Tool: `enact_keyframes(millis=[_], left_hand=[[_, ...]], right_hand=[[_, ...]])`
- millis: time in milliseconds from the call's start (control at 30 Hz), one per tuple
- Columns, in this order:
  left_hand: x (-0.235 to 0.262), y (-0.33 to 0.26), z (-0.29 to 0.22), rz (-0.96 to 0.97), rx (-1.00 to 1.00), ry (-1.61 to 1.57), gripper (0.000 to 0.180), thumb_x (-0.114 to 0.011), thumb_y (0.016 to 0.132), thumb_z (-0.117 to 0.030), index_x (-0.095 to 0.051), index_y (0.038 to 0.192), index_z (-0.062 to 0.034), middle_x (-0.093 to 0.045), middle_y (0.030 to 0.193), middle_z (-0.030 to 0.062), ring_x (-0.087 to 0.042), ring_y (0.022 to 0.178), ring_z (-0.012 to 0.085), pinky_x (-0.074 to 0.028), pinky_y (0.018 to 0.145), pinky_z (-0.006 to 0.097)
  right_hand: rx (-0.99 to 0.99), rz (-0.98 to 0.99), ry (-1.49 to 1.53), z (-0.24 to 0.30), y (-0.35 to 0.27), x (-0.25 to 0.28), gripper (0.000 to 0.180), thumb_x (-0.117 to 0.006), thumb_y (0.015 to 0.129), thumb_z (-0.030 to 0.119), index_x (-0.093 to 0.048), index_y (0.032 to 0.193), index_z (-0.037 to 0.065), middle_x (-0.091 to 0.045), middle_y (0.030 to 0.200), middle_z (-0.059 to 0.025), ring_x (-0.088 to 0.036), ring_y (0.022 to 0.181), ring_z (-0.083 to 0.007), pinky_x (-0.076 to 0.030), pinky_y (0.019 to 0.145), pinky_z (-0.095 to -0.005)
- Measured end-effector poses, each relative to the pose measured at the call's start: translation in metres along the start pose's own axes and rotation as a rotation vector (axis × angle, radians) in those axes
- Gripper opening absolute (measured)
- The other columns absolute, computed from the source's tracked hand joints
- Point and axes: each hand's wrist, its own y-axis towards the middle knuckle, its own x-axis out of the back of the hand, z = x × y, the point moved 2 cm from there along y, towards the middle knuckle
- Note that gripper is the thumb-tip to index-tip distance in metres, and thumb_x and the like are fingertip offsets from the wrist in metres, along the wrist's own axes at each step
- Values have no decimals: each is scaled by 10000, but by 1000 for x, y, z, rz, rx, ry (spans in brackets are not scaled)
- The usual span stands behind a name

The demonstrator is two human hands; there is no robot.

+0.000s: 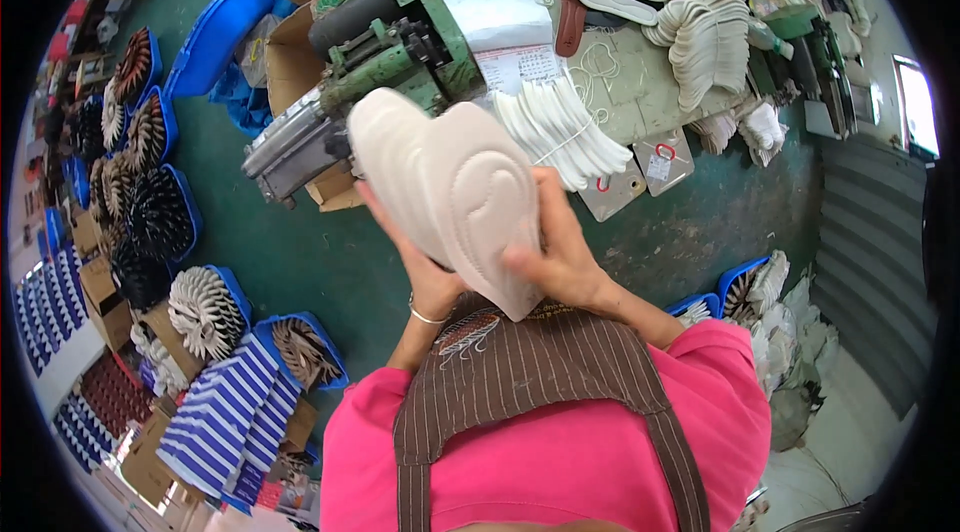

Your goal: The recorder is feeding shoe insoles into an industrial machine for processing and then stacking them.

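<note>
A thick stack of cream padded insoles (490, 192) is held up in front of my apron, fanned so that the edges of several show on the left. The top insole has curved stitching. My left hand (428, 277) grips the stack from its left side and underneath, and most of its fingers are hidden behind it. On the right edge my right hand (568, 254) is closed, its thumb over the lower part of the top insole. Just beyond the stack stands a green and grey machine (395, 57).
A tied bundle of white insoles (560, 132) lies on the worktable (635, 82), near papers (500, 12). Farther right is another stack of insoles (705, 42). Blue bins (185, 212) of insoles line the left, beside stacked blue-and-white boxes (230, 412).
</note>
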Motion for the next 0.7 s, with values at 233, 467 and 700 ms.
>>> enact_keyframes(millis=[233,467,700], left_hand=[[143,-23,3,-218,-124,20,1468,-679,429,-780,132,1415,-55,-90,1462,190,-231,1317,297,-219,1072,426],[221,-13,11,-233,-298,42,1450,-815,470,-577,152,1408,-39,-11,1469,195,-135,1345,296,-136,1092,400],[241,-9,19,-331,-257,-64,1336,-824,537,-396,113,1418,-34,-14,1470,199,-104,1354,304,-101,1094,395]], right_hand=[[321,275,-687,-40,6,-130,790,-816,578,235,-410,1207,-18,-502,1139,-155,-503,1057,-211,-397,910,-331],[36,133,-128,-98,23,-182,629,-788,633,37,-473,1172,-38,-592,1085,-106,-575,984,-157,-455,889,-301],[92,-33,-55,-119,31,-198,462,-750,697,24,-518,1093,-28,-619,1029,-98,-591,928,-148,-471,840,-285]])
